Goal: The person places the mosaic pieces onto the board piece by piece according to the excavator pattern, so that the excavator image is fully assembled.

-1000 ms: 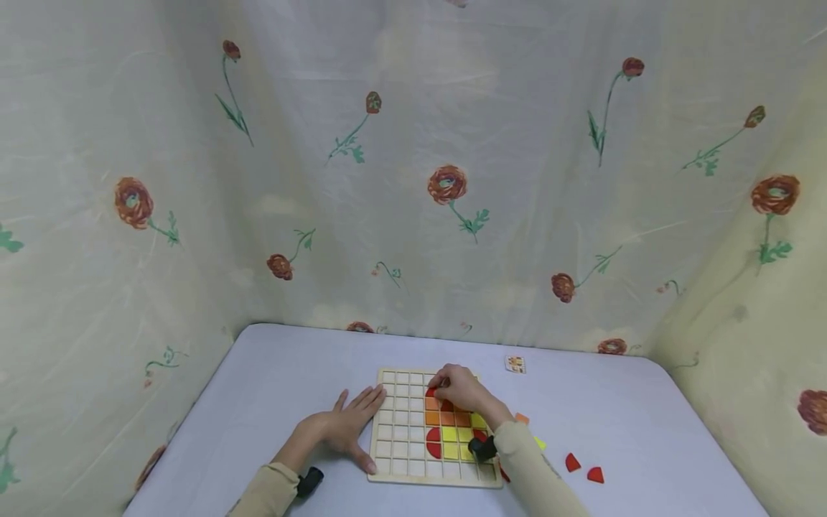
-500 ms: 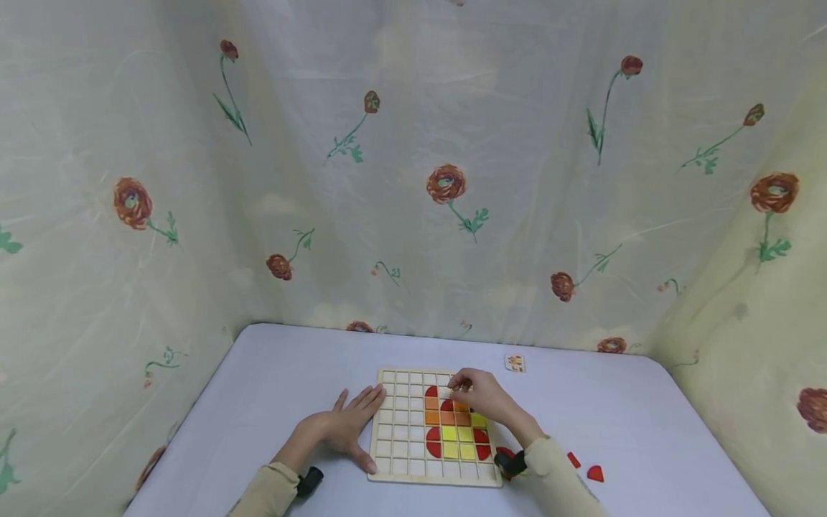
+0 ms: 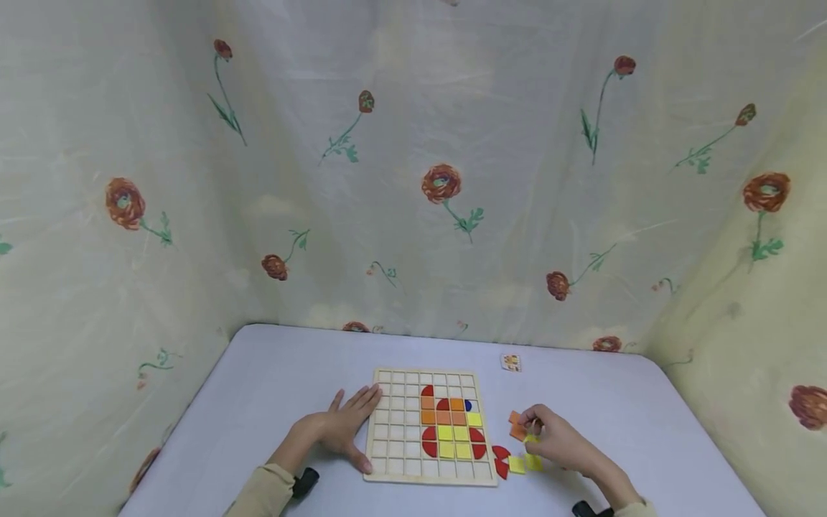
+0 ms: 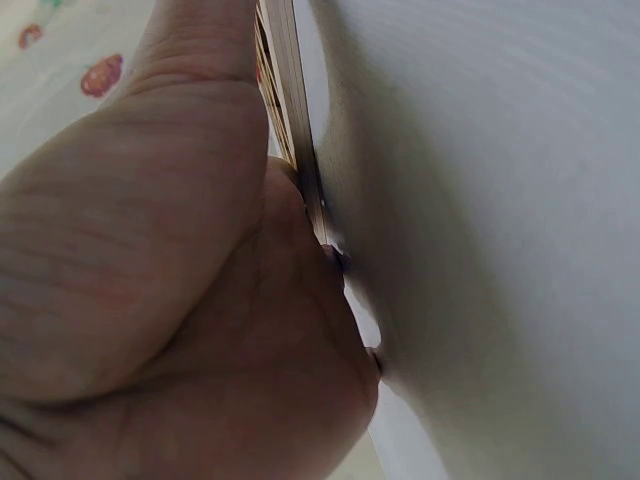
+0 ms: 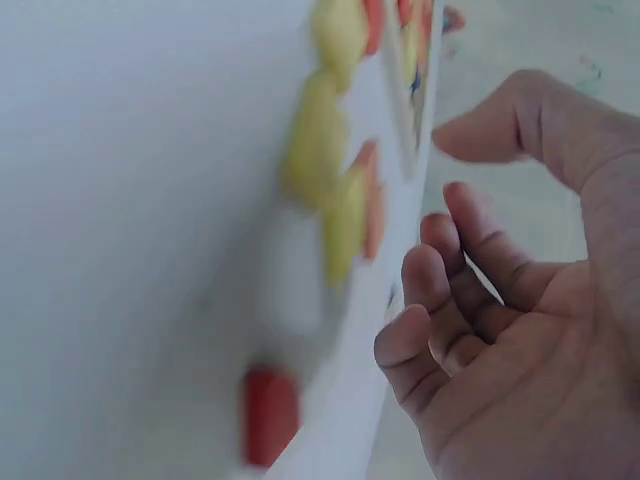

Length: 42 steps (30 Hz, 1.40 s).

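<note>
My left hand (image 3: 339,429) rests at the left edge of a wooden grid board (image 3: 395,468), fingers spread and touching its frame. In the left wrist view, the palm and thumb of that hand (image 4: 180,270) lie against the board's side edge (image 4: 290,90). Red, orange and yellow tiles and a blue rounded piece (image 3: 468,406) fill cells on the board's right half. My right hand (image 3: 558,439) hovers over loose orange tiles (image 3: 518,432) and yellow tiles (image 3: 516,465). The right wrist view shows this hand (image 5: 520,330) with thumb and loosely bent fingers apart, holding nothing.
Red rounded pieces (image 3: 501,469) lie beside the board's lower right corner. A small printed card (image 3: 511,362) lies behind, to the right. A separate red piece (image 5: 270,415) shows in the right wrist view. A flowered curtain (image 3: 400,215) hangs behind the table.
My right hand has left the upper part of the board and moved right, over the loose tiles. The blue piece and the tiles around it are now uncovered. My left hand stays put.
</note>
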{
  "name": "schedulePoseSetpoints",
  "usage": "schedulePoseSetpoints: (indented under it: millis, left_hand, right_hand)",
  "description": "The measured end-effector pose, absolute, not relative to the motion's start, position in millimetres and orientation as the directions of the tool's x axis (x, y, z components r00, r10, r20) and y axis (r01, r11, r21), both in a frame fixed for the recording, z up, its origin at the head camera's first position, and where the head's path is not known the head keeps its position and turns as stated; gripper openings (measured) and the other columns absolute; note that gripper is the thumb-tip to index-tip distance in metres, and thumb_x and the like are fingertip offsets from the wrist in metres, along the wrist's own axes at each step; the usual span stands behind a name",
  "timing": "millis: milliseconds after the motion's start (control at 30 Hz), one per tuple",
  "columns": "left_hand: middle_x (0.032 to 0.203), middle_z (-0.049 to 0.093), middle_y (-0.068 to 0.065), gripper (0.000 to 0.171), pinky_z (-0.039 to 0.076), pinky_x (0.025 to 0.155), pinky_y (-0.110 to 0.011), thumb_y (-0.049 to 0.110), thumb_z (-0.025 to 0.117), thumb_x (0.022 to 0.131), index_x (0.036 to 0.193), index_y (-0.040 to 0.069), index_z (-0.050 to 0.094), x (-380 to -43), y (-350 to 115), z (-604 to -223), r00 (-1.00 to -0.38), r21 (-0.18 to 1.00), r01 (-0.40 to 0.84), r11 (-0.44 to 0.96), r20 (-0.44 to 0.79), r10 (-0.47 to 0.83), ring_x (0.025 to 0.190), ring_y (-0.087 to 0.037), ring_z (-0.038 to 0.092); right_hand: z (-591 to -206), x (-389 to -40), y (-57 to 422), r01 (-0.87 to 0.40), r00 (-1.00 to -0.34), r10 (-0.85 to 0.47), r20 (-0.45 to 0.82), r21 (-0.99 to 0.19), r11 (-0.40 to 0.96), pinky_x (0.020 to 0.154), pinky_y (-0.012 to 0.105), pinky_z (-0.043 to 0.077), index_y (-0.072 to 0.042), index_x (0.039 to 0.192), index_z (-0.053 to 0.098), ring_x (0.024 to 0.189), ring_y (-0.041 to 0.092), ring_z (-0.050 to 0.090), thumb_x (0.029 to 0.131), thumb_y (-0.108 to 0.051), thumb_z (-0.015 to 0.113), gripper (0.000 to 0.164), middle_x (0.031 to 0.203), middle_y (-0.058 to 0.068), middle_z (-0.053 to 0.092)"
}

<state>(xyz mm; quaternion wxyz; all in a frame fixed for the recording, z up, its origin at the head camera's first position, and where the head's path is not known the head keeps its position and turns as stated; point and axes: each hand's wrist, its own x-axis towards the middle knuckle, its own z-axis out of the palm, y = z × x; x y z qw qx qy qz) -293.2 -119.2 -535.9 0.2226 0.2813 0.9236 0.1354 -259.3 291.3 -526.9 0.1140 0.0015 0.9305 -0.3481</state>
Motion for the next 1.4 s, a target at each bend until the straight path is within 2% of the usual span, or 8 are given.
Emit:
schedulePoseSetpoints:
  millis: [100,233,333,633,833,1100,1267,1400]
  left_hand:
    - [0.164,-0.004,-0.007,0.129,-0.003,0.117,-0.061,0.066,0.076,0.066,0.156,0.009,0.002,-293.8,-120.4,-536.3,-0.744,0.369,0.462,0.806,-0.333,0.579,0.151,-0.028,-0.004]
    - [0.164,-0.004,-0.006,0.129,-0.003,0.117,-0.061,0.066,0.076,0.066,0.156,0.009,0.002,-293.0,-119.4,-535.7,-0.744,0.368,0.457,0.81,-0.34,0.574,0.151,-0.028,-0.004]
    - [0.164,-0.004,-0.007,0.129,-0.003,0.117,-0.061,0.065,0.077,0.066,0.156,0.009,0.002,-292.0,-118.3,-534.4,-0.743,0.373,0.455,0.809,-0.342,0.575,0.151,-0.028,-0.004]
    - [0.164,-0.003,-0.007,0.129,-0.002,0.117,-0.062,0.065,0.076,0.066,0.156,0.009,0.003,-292.0,-118.3,-534.9,-0.74,0.369,0.47,0.802,-0.332,0.586,0.151,-0.028,-0.003]
    - [0.164,-0.003,-0.007,0.129,-0.003,0.116,-0.062,0.064,0.077,0.066,0.156,0.009,0.003,-292.2,-119.4,-535.2,-0.741,0.377,0.466,0.801,-0.328,0.586,0.151,-0.028,-0.003]
    - [0.164,-0.003,-0.006,0.13,-0.003,0.116,-0.062,0.067,0.076,0.065,0.156,0.009,0.003,-293.8,-120.9,-537.9,-0.743,0.371,0.463,0.805,-0.333,0.581,0.151,-0.028,-0.003]
    - [0.164,-0.003,-0.006,0.13,-0.003,0.116,-0.061,0.068,0.075,0.065,0.156,0.01,0.003,-294.1,-120.6,-538.9,-0.746,0.363,0.463,0.808,-0.333,0.577,0.151,-0.028,-0.004]
    - [0.164,-0.003,-0.006,0.13,-0.003,0.117,-0.061,0.068,0.075,0.065,0.156,0.01,0.003,-294.5,-120.3,-539.6,-0.747,0.363,0.463,0.809,-0.332,0.576,0.151,-0.028,-0.004]
  right_hand:
    - [-533.6,-257.7,303.1,0.096,-0.979,-0.043,-0.197,-0.645,0.758,0.066,0.03,0.043,-0.001,0.109,0.054,0.085,0.019,0.047,0.069,-0.002,0.073,0.044,0.097,0.006,0.054]
    - [-539.9,-257.5,310.7,0.111,-0.979,-0.022,-0.203,-0.62,0.777,0.072,0.03,0.046,-0.001,0.107,0.056,0.086,0.018,0.049,0.073,-0.008,0.076,0.041,0.098,0.007,0.057]
    - [-542.0,-258.3,311.6,0.127,-0.976,-0.011,-0.218,-0.606,0.785,0.068,0.028,0.046,-0.003,0.103,0.059,0.083,0.017,0.051,0.074,-0.012,0.079,0.036,0.093,0.005,0.058]
    - [-539.1,-261.1,308.1,0.119,-0.98,0.001,-0.201,-0.579,0.807,0.059,0.026,0.044,-0.004,0.096,0.061,0.074,0.015,0.05,0.073,-0.01,0.078,0.028,0.082,0.003,0.058]
    - [-531.8,-271.1,288.4,0.075,-0.991,-0.015,-0.136,-0.631,0.772,0.059,0.026,0.043,-0.006,0.097,0.061,0.075,0.015,0.05,0.074,-0.011,0.078,0.029,0.083,0.003,0.058]
    - [-527.5,-296.3,242.1,-0.059,-0.988,-0.141,-0.056,-0.714,0.697,0.064,0.024,0.047,-0.009,0.1,0.064,0.082,0.014,0.052,0.078,-0.01,0.076,0.025,0.093,0.001,0.061]
    - [-531.8,-317.8,217.1,-0.146,-0.971,-0.239,-0.027,-0.725,0.674,0.068,0.023,0.048,-0.01,0.1,0.065,0.082,0.014,0.053,0.082,-0.012,0.075,0.021,0.092,0.0,0.062]
    - [-533.2,-333.1,200.9,-0.169,-0.961,-0.275,-0.033,-0.719,0.675,0.067,0.024,0.048,-0.011,0.099,0.067,0.081,0.014,0.053,0.083,-0.014,0.074,0.018,0.091,0.0,0.063]
